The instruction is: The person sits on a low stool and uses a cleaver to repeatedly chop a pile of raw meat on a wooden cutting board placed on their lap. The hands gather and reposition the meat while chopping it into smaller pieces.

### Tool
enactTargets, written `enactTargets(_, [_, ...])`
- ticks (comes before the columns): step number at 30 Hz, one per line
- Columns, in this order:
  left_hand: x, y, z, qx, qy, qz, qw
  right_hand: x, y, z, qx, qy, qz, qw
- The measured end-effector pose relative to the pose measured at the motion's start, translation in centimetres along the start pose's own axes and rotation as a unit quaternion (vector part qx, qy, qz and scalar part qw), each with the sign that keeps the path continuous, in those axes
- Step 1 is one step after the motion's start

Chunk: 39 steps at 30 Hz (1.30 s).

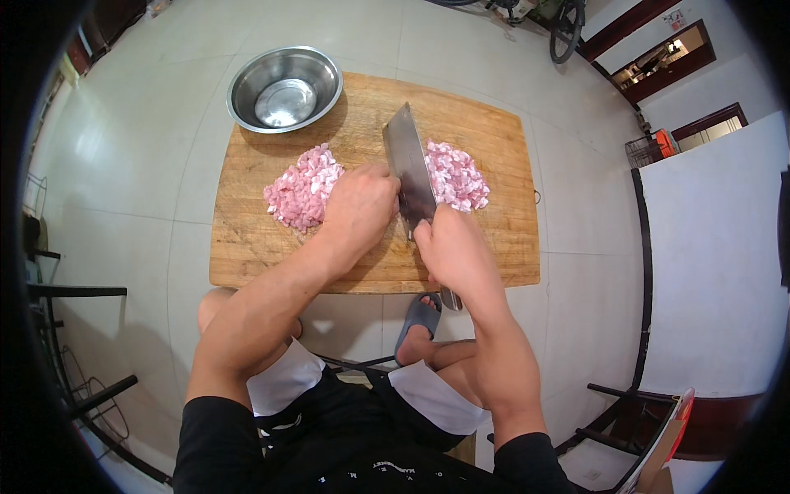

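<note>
My right hand [453, 251] grips the handle of a wide-bladed cleaver [408, 156], its blade standing on edge over the wooden cutting board [500, 247]. Close against the left side of the blade is my left hand [362, 204], its fingers curled in; whatever they hold is hidden. A pile of diced pink meat [296, 193] lies left of my left hand, partly behind it. To the right of the cleaver lies a second pile of diced meat [458, 179], paler with more white fat.
A steel bowl [240, 109] with nothing in it sits on the board's far left corner. Below the near edge are my knees and a grey slipper [409, 317] on the tiled floor [584, 206]. Black metal frames stand at left, a white panel [716, 255] at right.
</note>
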<state>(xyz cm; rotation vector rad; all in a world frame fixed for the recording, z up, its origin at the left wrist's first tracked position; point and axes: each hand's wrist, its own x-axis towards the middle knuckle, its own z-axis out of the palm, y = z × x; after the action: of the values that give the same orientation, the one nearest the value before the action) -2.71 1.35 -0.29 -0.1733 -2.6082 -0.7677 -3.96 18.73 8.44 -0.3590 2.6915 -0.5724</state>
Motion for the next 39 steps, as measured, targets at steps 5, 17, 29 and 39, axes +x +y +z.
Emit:
enactTargets(5, [0.1,-0.2,-0.1,-0.025,-0.021,0.010,0.999,2.0,-0.9,-0.1,-0.016,0.029,-0.014,0.999])
enactTargets(17, [-1.0,-1.6,-3.7,-0.049,-0.065,0.072,0.994,3.7,3.1,-2.0,0.245,-0.011,0.044,0.968])
enactTargets(29, [-1.8,-1.5,-3.5,-0.042,-0.068,0.047,0.996,-4.4,2.7,-0.4,-0.027,0.071,-0.136,0.988])
enactTargets(39, [-1.5,-1.7,-2.0,-0.067,-0.072,0.058,0.993,-4.1,0.3,0.0,-0.040,-0.005,-0.058,0.998])
